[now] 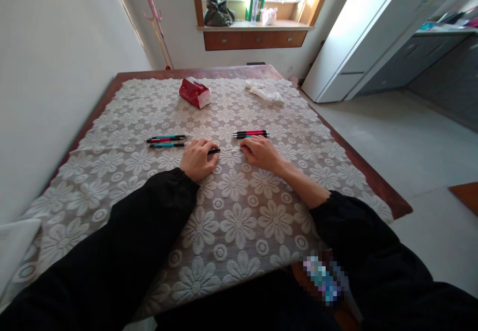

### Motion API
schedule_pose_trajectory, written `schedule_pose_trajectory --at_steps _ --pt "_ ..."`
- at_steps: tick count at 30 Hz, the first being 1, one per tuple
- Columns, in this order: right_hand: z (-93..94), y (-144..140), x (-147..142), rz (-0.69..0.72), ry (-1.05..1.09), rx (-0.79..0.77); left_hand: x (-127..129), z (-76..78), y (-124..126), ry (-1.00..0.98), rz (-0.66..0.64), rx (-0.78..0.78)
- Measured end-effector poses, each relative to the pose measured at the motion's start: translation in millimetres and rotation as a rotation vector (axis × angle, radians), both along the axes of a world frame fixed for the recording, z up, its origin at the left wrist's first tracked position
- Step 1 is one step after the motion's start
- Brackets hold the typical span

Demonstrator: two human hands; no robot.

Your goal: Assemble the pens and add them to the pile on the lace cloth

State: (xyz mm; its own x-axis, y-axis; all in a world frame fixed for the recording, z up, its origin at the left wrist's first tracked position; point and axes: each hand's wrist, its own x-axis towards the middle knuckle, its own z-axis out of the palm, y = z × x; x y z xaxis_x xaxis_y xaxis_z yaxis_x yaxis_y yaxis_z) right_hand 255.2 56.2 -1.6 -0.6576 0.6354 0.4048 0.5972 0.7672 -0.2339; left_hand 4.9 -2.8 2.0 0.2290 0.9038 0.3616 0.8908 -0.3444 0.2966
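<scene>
My left hand (pixel 199 159) rests on the lace tablecloth, its fingers closed round a black pen barrel (pixel 214 151) that points right. Out of the barrel's end runs a thin pale pen refill (pixel 233 149), pinched at its right end by the fingertips of my right hand (pixel 260 153). Whether the refill's tip sits inside the barrel is too small to tell. Just left of my left hand lies a blue-and-black pen (pixel 167 145), with a blue pen (pixel 170 137) and a red pen (pixel 160 140) behind it. Several red, blue and black pens (pixel 251 134) lie side by side beyond my right hand.
A red tissue pack (pixel 194 92) and a crumpled white plastic bag (pixel 264 93) lie toward the table's far side. White flower lace (pixel 239 224) covers the wooden table (pixel 388 199). A wall borders the left; a fridge (pixel 354 37) stands at the back right.
</scene>
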Motion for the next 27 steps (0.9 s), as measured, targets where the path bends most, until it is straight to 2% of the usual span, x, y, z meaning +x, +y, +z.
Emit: schedule_pose_trajectory --at_steps 9,21,27 --pt "2.7 -3.3 -2.0 -0.019 -0.040 0.049 -1.3 -2.8 1.8 -0.084 -0.132 0.018" --pt "6.8 -5.5 -1.9 0.048 -0.024 0.036 0.1 -2.9 2.2 -0.148 -0.213 0.030" --pt "-0.3 -12.0 -11.4 0.177 0.048 -0.044 5.4 -4.7 -1.9 -0.196 -0.370 0.005"
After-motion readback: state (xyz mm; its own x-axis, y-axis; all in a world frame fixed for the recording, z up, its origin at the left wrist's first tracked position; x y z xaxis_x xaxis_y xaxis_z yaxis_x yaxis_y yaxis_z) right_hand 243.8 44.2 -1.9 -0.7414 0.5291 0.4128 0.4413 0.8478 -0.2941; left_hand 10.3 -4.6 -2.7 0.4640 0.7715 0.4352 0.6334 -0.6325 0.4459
